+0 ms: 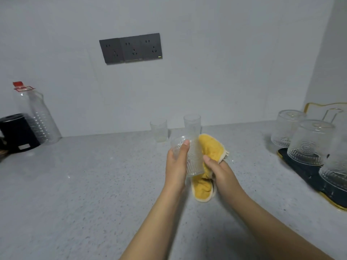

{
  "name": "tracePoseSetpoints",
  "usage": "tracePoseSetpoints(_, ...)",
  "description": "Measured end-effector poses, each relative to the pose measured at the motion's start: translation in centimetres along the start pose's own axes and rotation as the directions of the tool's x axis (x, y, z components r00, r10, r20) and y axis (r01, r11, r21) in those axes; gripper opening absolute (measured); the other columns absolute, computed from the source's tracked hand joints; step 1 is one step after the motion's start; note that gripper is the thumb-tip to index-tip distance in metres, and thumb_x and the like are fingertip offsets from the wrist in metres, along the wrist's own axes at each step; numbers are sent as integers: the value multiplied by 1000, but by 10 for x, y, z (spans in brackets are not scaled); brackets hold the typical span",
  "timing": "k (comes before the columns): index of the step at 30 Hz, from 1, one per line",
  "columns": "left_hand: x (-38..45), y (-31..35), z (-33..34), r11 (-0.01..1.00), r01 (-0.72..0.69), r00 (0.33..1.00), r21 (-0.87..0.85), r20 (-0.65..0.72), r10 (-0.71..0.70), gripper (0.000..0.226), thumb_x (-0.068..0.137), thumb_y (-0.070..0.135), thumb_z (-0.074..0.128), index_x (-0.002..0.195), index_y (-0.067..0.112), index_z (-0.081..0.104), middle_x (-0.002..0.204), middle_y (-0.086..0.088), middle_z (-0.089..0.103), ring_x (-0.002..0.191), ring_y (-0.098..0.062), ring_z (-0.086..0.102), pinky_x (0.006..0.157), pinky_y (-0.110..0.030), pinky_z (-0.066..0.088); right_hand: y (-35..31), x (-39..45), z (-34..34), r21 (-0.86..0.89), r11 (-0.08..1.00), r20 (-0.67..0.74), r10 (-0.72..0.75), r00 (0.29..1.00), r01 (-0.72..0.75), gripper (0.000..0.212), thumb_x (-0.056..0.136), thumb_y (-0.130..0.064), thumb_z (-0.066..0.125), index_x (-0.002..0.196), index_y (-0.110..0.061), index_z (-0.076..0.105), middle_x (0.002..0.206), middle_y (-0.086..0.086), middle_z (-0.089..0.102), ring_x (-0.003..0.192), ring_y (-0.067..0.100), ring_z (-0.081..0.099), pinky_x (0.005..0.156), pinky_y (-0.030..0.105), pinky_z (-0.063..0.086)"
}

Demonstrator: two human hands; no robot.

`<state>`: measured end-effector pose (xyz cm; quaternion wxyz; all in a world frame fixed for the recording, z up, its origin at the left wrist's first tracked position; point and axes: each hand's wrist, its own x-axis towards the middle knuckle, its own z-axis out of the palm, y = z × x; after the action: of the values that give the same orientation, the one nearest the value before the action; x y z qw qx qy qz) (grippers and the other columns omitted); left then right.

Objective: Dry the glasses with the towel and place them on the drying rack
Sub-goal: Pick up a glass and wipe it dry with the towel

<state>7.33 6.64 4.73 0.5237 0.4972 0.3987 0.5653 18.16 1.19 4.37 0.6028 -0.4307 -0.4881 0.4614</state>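
The left hand (pixel 176 166) gripped a clear ribbed drinking glass (pixel 189 158) with curled fingers, while the right hand (pixel 221 173), at 3 o'clock, pinched a yellow cloth towel (pixel 210 147) against it.

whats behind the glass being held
The yellow towel, held by the right hand, lies against the far side of the held glass. Further back, two upright glasses stand on the counter. The towel hides part of the counter.
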Motion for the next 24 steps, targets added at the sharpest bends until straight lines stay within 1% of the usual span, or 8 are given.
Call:
tracePoseSetpoints(4, -3, -12, 11, 998, -60, 992, 16, 108, 58, 54, 80, 47, 70, 113, 4, 68, 105, -16, 74, 98, -30, 71, 82, -38, 59, 3, -1, -5, -139, 989, 9, -55, 998, 56, 53, 83, -52, 43, 126, -24, 55, 116, -9, 66, 106, 3, 62, 90, 18, 49)
tracePoseSetpoints(8, 0, -20, 14, 1000, -15, 994, -2, 112, 15, 55, 75, 44, 73, 115, 7, 67, 105, -12, 74, 97, -26, 72, 77, -31, 59, 10, 10, -9, -190, 981, -33, 24, 999, -29, 31, 87, -57, 32, 102, -42, 54, 106, -19, 62, 99, 2, 61, 83, 17, 47)
tracePoseSetpoints(10, -4, -22, 16, 998, 42, 989, -37, 141, -37, 53, 73, 42, 75, 113, 8, 67, 102, -11, 75, 93, -23, 73, 73, -28, 58, 4, 17, -11, -120, 983, -107, 125, 986, -138, 32, 92, -55, 29, 96, -37, 56, 96, -13, 63, 88, 4, 60, 75, 20, 48)
tracePoseSetpoints(13, -5, -22, 17, 992, 97, 982, -76, 169, -83, 30, 81, 33, 73, 102, 12, 69, 91, -5, 76, 83, -16, 73, 66, -24, 56, -1, 19, -14, -29, 968, -141, 245, 959, -251, 49, 94, -54, 29, 112, -21, 60, 97, -1, 66, 86, 13, 62, 72, 25, 52)
tracePoseSetpoints(15, -3, -22, 16, 987, 119, 988, -105, 109, -108, 32, 84, 35, 70, 104, 9, 70, 95, -8, 76, 88, -21, 73, 71, -29, 58, 4, 15, -12, -106, 968, -127, 215, 968, -228, 47, 93, -55, 26, 116, -27, 57, 109, -3, 63, 99, 15, 59, 89, 30, 48)
tracePoseSetpoints(17, 1, -21, 13, 989, 106, 994, -101, 24, -104, 33, 90, 36, 63, 103, 7, 70, 96, -9, 75, 91, -24, 72, 77, -33, 58, 12, 6, -7, -201, 972, -83, 109, 991, -124, 32, 91, -56, 27, 103, -41, 53, 110, -15, 58, 106, 9, 54, 99, 29, 40)
tracePoseSetpoints(20, 1, -21, 12, 999, 7, 1000, -47, 30, -6, 28, 93, 37, 62, 93, 10, 68, 93, -10, 72, 89, -27, 69, 78, -36, 55, 19, 0, -1, -280, 957, 3, -74, 997, 72, 35, 88, -58, 34, 115, -43, 50, 117, -21, 58, 111, -3, 55, 100, 22, 42)
tracePoseSetpoints(24, -4, -18, 13, 995, 27, 987, -96, 162, -11, 38, 77, 29, 80, 106, 6, 70, 105, -20, 72, 100, -37, 69, 86, -43, 57, 13, 3, -4, -224, 974, -35, -28, 999, 19, 27, 89, -62, 29, 107, -51, 46, 110, -23, 57, 110, 2, 55, 96, 25, 43)
